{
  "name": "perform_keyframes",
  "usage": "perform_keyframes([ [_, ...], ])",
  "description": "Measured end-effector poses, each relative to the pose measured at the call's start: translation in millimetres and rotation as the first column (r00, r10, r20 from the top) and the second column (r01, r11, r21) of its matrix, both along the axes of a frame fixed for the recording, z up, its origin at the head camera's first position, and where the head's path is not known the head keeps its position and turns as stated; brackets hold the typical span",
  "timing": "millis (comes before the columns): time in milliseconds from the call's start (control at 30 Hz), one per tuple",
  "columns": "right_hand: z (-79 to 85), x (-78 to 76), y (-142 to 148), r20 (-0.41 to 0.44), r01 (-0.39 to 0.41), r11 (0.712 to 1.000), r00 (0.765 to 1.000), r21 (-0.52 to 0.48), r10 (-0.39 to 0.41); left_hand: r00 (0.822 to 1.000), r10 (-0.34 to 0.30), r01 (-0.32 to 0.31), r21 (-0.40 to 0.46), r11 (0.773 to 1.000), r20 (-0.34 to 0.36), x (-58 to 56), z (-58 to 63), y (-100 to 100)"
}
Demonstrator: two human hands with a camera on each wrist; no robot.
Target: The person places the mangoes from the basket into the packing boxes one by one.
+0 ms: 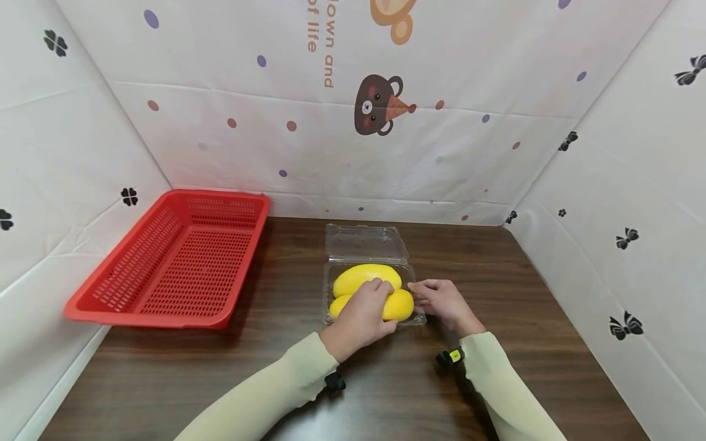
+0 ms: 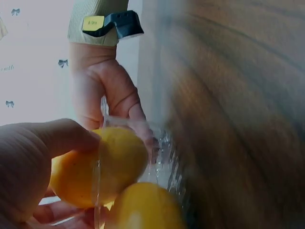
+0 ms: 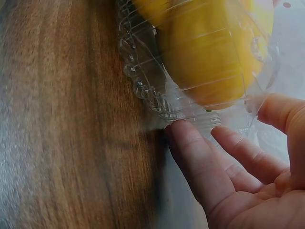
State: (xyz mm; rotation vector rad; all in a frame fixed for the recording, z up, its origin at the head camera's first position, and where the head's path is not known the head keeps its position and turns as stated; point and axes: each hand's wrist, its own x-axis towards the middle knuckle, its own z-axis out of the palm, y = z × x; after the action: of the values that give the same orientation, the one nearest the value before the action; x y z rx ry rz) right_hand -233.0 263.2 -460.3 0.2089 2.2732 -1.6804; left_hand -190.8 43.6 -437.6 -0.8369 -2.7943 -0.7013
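Note:
Two yellow mangoes lie side by side in a clear plastic clamshell box (image 1: 328, 278), its lid (image 1: 365, 244) folded open toward the back wall. My left hand (image 1: 361, 318) grips the nearer mango (image 1: 399, 305), the thumb on one side and the fingers round the other in the left wrist view. Behind it, the farther mango (image 1: 361, 277) rests in the box. At the box's right end, my right hand (image 1: 445, 304) holds the clear wall, with fingertips (image 3: 180, 128) at the lower corner and another digit up at the rim.
A red perforated basket (image 1: 245, 288) stands on the left of the brown wooden table (image 1: 513, 380). White printed sheets (image 1: 331, 159) rise behind the table and along both sides. Each wrist wears a black band, the right one (image 1: 449, 358) with a yellow label.

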Motion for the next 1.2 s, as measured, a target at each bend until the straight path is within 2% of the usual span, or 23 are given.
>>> perform_keyframes([
  [100,4.0,0.9,-0.5,0.009,-0.008,1.0,1.0,-0.005,0.008,1.0,0.025,-0.024,0.01,1.0,-0.009,0.8,-1.8,3.3],
  [233,19.0,8.0,-5.8,0.013,-0.027,1.0,1.0,-0.005,0.027,0.999,0.039,-0.039,0.024,0.999,-0.011,-1.3,-5.1,5.9],
  [333,14.9,6.6,-4.9,0.005,-0.019,1.0,1.0,-0.012,0.019,0.999,0.046,-0.046,0.025,0.999,-0.012,-3.2,-8.0,7.8],
  [467,-1.2,-1.2,-0.2,-0.001,-0.009,0.999,1.0,-0.031,0.009,0.999,0.053,-0.053,-0.004,0.999,-0.008,-3.9,-9.1,8.3],
  [833,1.0,-3.0,-0.2,-0.004,-0.016,0.999,1.0,-0.028,0.016,0.994,0.075,-0.069,-0.075,0.995,0.082,-6.0,1.9,7.5],
  [1000,9.2,-0.4,-2.4,0.01,-0.035,0.999,0.999,-0.034,0.036,0.993,0.077,-0.067,-0.106,0.992,0.094,-6.7,3.6,5.4],
  [1200,24.2,8.0,-8.4,0.016,-0.047,0.999,0.999,-0.028,0.047,0.99,0.058,-0.048,-0.08,0.996,0.129,-7.6,3.4,0.0],
])
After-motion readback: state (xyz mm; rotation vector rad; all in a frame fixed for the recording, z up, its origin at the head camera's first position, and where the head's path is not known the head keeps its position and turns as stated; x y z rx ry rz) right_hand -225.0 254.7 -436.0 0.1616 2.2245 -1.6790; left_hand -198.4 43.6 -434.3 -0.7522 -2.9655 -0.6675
